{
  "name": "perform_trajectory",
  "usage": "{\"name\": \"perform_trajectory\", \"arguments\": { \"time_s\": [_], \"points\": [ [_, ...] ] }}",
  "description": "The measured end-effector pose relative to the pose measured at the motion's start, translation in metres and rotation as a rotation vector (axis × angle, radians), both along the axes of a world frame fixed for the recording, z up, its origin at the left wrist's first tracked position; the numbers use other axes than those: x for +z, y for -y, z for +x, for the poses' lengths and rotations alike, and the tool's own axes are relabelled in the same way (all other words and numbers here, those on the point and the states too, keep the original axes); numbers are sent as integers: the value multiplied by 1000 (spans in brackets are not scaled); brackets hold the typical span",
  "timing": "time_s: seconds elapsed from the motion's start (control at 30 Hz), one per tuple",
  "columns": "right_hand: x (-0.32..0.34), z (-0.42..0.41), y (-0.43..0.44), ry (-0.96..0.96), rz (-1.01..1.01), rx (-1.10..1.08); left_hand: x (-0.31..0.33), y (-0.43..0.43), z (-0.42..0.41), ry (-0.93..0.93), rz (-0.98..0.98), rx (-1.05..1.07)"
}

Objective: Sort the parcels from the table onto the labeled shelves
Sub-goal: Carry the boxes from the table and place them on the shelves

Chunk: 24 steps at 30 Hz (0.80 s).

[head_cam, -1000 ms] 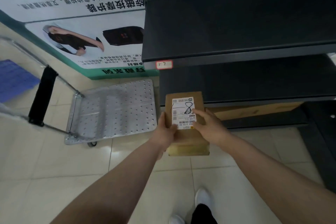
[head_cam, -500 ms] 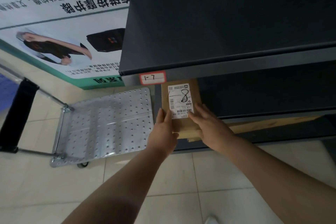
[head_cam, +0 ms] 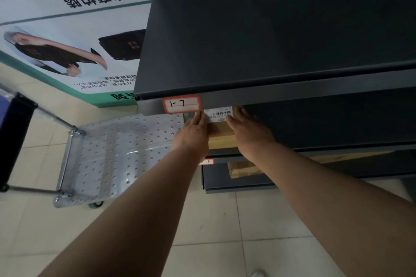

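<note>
two hands are showing in the head view, one to each side of a brown parcel (head_cam: 221,136). the left hand (head_cam: 193,135) is lying flat against its left side and the right hand (head_cam: 249,132) against its right, fingers nearly straight, pressing it between them. two parcels are showing in all; the second parcel (head_cam: 243,170) is sitting one level lower. two tags are sticking to shelf edges: a red-framed tag (head_cam: 181,104) reading 1-7 and a smaller tag (head_cam: 207,161) below. the held parcel is pointing its long axis away from the person, its far end going in under the shelf (head_cam: 270,29) with the 1-7 tag, white label (head_cam: 218,114) facing up. whether it is resting on a board i cannot tell. one metal cart (head_cam: 117,155) is standing on the floor to the left, under one poster (head_cam: 67,29).
</note>
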State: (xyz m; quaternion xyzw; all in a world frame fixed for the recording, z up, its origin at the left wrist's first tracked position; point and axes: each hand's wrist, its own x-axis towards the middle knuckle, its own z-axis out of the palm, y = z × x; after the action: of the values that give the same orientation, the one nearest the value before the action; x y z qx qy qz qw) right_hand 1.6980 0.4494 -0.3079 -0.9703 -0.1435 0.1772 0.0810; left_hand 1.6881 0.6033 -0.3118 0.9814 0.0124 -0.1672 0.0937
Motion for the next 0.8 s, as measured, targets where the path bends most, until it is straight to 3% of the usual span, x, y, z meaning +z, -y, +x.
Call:
{"name": "perform_trajectory", "arguments": {
  "time_s": [0.1, 0.2, 0.43, 0.67, 0.8],
  "points": [
    [-1, -16, 12, -39, -29, 1, 1, -1, -13, -81, -18, 25],
    [-4, -46, 29, -11, -75, 10, 2, -1, -44, -36, -11, 57],
    [23, -109, 45, -143, -106, -8, 30, 6, -106, -245, 103, -145],
    [80, -179, 64, -206, -78, -136, 100, 35, -143, -233, 124, -316],
    [121, -234, 79, -132, -71, -218, 143, 55, -171, -215, 113, -459]
  ]
}}
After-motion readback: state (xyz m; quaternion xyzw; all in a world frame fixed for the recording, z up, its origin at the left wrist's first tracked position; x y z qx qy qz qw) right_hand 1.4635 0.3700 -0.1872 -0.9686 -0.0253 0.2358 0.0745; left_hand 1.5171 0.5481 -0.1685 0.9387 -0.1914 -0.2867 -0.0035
